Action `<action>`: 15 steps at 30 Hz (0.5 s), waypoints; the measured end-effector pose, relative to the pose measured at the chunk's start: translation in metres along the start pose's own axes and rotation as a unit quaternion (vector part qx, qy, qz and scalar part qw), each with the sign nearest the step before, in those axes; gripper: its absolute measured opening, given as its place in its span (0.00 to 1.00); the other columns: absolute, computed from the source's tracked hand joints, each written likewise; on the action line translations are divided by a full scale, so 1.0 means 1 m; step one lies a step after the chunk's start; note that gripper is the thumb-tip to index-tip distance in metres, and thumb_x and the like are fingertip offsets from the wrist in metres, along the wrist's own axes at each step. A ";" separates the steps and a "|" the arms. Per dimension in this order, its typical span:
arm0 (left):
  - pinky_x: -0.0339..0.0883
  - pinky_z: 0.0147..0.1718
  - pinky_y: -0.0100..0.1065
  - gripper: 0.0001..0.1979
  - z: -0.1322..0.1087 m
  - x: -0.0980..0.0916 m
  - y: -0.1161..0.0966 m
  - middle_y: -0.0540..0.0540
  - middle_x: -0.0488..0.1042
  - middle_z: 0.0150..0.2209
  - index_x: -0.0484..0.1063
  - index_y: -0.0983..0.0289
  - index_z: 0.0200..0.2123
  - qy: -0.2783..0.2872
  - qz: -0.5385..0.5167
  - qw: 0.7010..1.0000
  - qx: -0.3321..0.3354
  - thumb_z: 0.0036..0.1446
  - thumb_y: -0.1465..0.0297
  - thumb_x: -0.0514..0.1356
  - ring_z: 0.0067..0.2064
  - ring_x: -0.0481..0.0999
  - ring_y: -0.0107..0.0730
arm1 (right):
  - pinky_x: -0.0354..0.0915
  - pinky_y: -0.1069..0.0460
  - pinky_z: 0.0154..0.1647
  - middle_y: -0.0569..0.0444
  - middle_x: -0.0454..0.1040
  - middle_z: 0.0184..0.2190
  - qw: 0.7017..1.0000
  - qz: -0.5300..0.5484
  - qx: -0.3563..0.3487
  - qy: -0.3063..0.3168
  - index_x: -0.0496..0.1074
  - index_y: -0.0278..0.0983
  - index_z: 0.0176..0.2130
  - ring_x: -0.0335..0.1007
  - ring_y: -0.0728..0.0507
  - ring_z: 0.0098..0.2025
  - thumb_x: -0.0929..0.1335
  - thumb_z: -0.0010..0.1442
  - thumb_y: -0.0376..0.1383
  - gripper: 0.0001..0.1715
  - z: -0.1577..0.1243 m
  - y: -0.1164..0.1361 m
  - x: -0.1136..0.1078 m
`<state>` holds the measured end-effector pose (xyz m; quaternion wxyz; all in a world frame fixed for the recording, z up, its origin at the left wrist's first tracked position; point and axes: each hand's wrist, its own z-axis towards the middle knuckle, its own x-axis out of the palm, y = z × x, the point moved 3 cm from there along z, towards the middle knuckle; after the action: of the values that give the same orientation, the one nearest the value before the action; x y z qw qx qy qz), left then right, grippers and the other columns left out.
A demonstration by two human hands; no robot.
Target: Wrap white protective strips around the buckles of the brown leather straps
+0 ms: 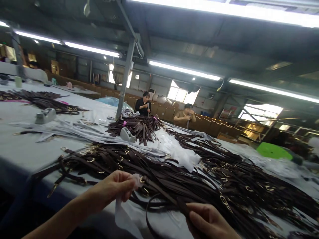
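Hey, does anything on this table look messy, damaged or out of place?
Nothing looks damaged. The dark straps lie in loose tangled heaps over the table, with thin white wrappers strewn among them. The left hand pinches a white wrapper at a strap's ring end; the right hand holds that strap.

Long grey table carrying heaps of dark brown straps with brass rings. Smaller strap bundle lying mid-table, further pile sitting far left. Two tape dispensers resting on top. Clear plastic bags lying between heaps.
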<state>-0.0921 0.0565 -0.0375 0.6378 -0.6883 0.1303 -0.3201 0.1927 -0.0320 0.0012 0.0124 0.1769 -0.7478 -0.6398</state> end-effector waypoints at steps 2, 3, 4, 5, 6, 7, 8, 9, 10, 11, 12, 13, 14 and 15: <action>0.48 0.19 0.25 0.24 -0.005 0.003 -0.007 0.52 0.72 0.22 0.72 0.69 0.30 0.055 0.075 0.996 -0.004 0.56 0.50 0.63 0.20 0.60 0.20 | 0.54 0.56 0.23 0.57 0.66 0.24 0.991 -0.130 -0.003 -0.029 0.75 0.33 0.40 0.58 0.51 0.23 0.71 0.56 0.54 0.27 0.001 0.028 -0.012; 0.48 0.19 0.25 0.26 -0.007 0.005 -0.012 0.53 0.73 0.23 0.71 0.68 0.30 0.081 0.100 0.992 -0.003 0.57 0.48 0.59 0.20 0.60 0.21 | 0.55 0.56 0.24 0.57 0.67 0.25 0.979 -0.197 -0.011 -0.047 0.75 0.34 0.41 0.60 0.49 0.25 0.71 0.58 0.51 0.24 -0.002 0.046 -0.017; 0.48 0.18 0.25 0.28 -0.009 0.008 -0.017 0.54 0.73 0.23 0.71 0.68 0.30 0.102 0.116 0.988 -0.002 0.58 0.46 0.57 0.19 0.61 0.21 | 0.56 0.55 0.26 0.57 0.67 0.26 0.963 -0.263 -0.021 -0.052 0.75 0.35 0.40 0.61 0.49 0.26 0.69 0.59 0.48 0.20 -0.005 0.065 -0.021; 0.50 0.18 0.25 0.29 -0.009 0.012 -0.022 0.54 0.73 0.23 0.70 0.68 0.29 0.119 0.126 0.985 -0.002 0.59 0.45 0.55 0.19 0.62 0.22 | 0.56 0.55 0.26 0.57 0.68 0.26 0.945 -0.323 -0.028 -0.044 0.76 0.35 0.38 0.60 0.48 0.27 0.68 0.60 0.46 0.17 -0.009 0.084 -0.022; 0.53 0.19 0.25 0.29 -0.008 0.015 -0.027 0.54 0.73 0.23 0.70 0.68 0.28 0.132 0.131 0.983 -0.001 0.59 0.45 0.55 0.20 0.64 0.23 | 0.55 0.55 0.26 0.57 0.68 0.25 0.926 -0.374 -0.035 -0.037 0.77 0.36 0.36 0.60 0.48 0.27 0.67 0.61 0.44 0.15 -0.013 0.103 -0.022; 0.57 0.21 0.25 0.28 -0.006 0.018 -0.032 0.55 0.73 0.24 0.70 0.68 0.28 0.141 0.134 0.981 0.001 0.59 0.46 0.56 0.22 0.66 0.24 | 0.55 0.55 0.27 0.57 0.69 0.25 0.907 -0.417 -0.044 -0.032 0.77 0.36 0.35 0.61 0.48 0.27 0.67 0.61 0.43 0.14 -0.016 0.121 -0.020; 0.60 0.24 0.26 0.27 -0.004 0.021 -0.038 0.56 0.74 0.26 0.71 0.69 0.28 0.147 0.138 0.979 0.007 0.59 0.47 0.57 0.25 0.69 0.26 | 0.55 0.55 0.27 0.58 0.70 0.24 0.889 -0.454 -0.053 -0.027 0.78 0.37 0.34 0.61 0.48 0.27 0.67 0.61 0.42 0.13 -0.018 0.138 -0.018; 0.63 0.28 0.27 0.26 -0.002 0.025 -0.043 0.57 0.75 0.28 0.72 0.70 0.29 0.152 0.145 0.978 0.016 0.59 0.49 0.58 0.27 0.70 0.28 | 0.55 0.55 0.28 0.58 0.71 0.24 0.870 -0.488 -0.065 -0.023 0.78 0.38 0.34 0.62 0.48 0.27 0.67 0.61 0.41 0.12 -0.019 0.153 -0.016; 0.64 0.31 0.28 0.26 0.001 0.028 -0.049 0.57 0.75 0.29 0.73 0.70 0.30 0.159 0.155 0.975 0.029 0.60 0.50 0.58 0.30 0.71 0.29 | 0.56 0.55 0.29 0.59 0.71 0.23 0.849 -0.522 -0.079 -0.021 0.78 0.38 0.33 0.63 0.49 0.27 0.67 0.61 0.40 0.11 -0.020 0.166 -0.013; 0.64 0.33 0.28 0.26 0.003 0.031 -0.053 0.57 0.74 0.29 0.75 0.71 0.32 0.165 0.166 0.971 0.043 0.61 0.50 0.57 0.31 0.71 0.29 | 0.56 0.55 0.30 0.59 0.72 0.23 0.824 -0.558 -0.094 -0.025 0.79 0.39 0.33 0.64 0.49 0.27 0.67 0.61 0.38 0.11 -0.020 0.178 -0.011; 0.63 0.34 0.28 0.26 0.006 0.033 -0.057 0.56 0.74 0.29 0.75 0.71 0.32 0.166 0.178 0.968 0.054 0.61 0.51 0.57 0.31 0.70 0.28 | 0.56 0.55 0.30 0.59 0.73 0.23 0.795 -0.596 -0.108 -0.037 0.79 0.39 0.33 0.65 0.49 0.27 0.67 0.61 0.37 0.10 -0.020 0.188 -0.009; 0.62 0.32 0.27 0.27 0.008 0.035 -0.060 0.55 0.72 0.28 0.75 0.71 0.32 0.162 0.190 0.966 0.060 0.62 0.51 0.56 0.31 0.69 0.28 | 0.56 0.54 0.30 0.58 0.74 0.23 0.762 -0.634 -0.118 -0.054 0.79 0.40 0.33 0.66 0.49 0.27 0.67 0.61 0.35 0.10 -0.021 0.197 -0.008; 0.60 0.30 0.27 0.27 0.010 0.037 -0.063 0.54 0.71 0.27 0.75 0.71 0.32 0.152 0.201 0.966 0.061 0.62 0.50 0.56 0.29 0.67 0.27 | 0.55 0.53 0.30 0.57 0.75 0.24 0.730 -0.668 -0.126 -0.077 0.80 0.41 0.33 0.67 0.48 0.27 0.68 0.61 0.34 0.10 -0.021 0.205 -0.008; 0.58 0.28 0.27 0.27 0.012 0.038 -0.064 0.53 0.70 0.27 0.75 0.71 0.32 0.138 0.211 0.966 0.062 0.61 0.50 0.56 0.28 0.66 0.26 | 0.54 0.53 0.30 0.56 0.76 0.25 0.701 -0.693 -0.132 -0.099 0.80 0.42 0.34 0.68 0.48 0.27 0.68 0.60 0.33 0.10 -0.022 0.212 -0.007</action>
<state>-0.0704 0.0535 0.0347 0.7079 -0.5538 0.3390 -0.2779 0.1525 -0.0260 0.2101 -0.4860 0.5775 -0.3189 -0.5733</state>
